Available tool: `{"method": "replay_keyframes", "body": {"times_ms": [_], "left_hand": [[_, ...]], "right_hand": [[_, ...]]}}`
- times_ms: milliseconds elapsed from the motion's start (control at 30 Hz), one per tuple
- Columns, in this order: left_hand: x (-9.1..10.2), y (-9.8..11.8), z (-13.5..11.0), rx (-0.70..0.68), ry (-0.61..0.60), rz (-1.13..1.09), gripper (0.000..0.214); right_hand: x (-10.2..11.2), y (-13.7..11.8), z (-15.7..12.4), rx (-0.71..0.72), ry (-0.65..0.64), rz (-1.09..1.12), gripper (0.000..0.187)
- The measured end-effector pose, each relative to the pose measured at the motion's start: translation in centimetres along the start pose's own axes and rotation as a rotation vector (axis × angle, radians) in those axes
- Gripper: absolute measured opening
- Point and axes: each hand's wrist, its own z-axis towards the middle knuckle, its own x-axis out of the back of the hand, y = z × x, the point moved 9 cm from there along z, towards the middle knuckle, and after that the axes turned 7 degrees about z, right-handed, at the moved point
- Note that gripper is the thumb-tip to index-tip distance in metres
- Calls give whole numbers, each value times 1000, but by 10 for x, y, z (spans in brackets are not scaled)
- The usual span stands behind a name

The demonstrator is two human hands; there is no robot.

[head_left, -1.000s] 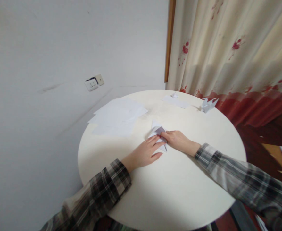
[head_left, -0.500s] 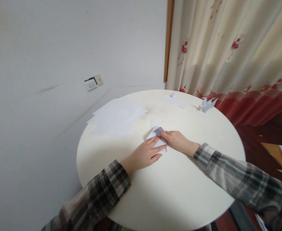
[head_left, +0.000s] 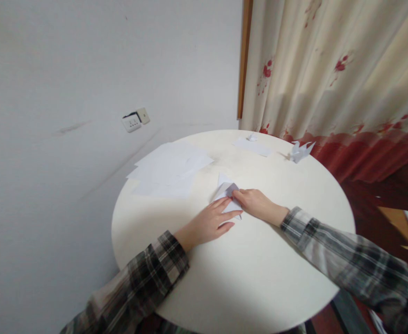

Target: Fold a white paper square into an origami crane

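A partly folded sheet of white paper [head_left: 221, 189] lies on the round white table [head_left: 259, 278], with one flap raised and shaded inside. My left hand [head_left: 209, 222] rests on its near part, fingers stretched out and slightly spread, pressing it to the tabletop. From the right, my right hand [head_left: 254, 202] pinches the edge of the raised flap between thumb and fingers. Part of the folded paper is hidden under the left fingers.
Several loose white sheets [head_left: 169, 162] overlap at the table's back left. At the back, a small folded paper piece [head_left: 251, 137] sits by a flat sheet [head_left: 252, 146]. A paper crane [head_left: 300, 151] stands at the back right, near the curtain [head_left: 329, 69]. A wall [head_left: 68, 60] borders the left.
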Motion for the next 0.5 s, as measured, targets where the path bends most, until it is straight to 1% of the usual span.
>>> {"method": "replay_keyframes", "body": {"times_ms": [500], "left_hand": [[-2, 0, -2, -18, -25, -20, 37]], "right_hand": [[0, 0, 0, 12, 25, 14, 10]]}}
